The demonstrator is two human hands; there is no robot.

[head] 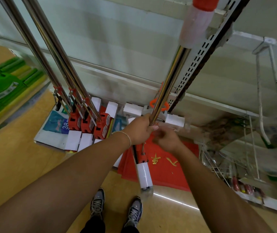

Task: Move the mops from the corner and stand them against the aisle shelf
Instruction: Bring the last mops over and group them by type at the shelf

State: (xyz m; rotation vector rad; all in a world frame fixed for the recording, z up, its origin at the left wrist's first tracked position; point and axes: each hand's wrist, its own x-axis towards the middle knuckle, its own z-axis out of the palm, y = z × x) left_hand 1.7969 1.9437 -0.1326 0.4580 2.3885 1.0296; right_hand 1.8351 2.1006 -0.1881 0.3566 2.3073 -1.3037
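- Shiny metal mop pole [169, 81] is gripped in my left hand [142, 130], leaning toward the shelf [117, 39].
- My right hand [167, 140] curls beside it, holding nothing I can see.
- Three mops [87, 121] stand left of my hands.
- Next, I think: rest this one upright.

Bright, even indoor light with faint shadows. A thin glare streak crosses the floor [176, 201] right of the shoes [116, 211]. Wide-angle bending and motion blur smear the edges.

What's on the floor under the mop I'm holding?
A red mat with gold characters lies under the held mop; the left hand, right hand and forearms cover parts of it.
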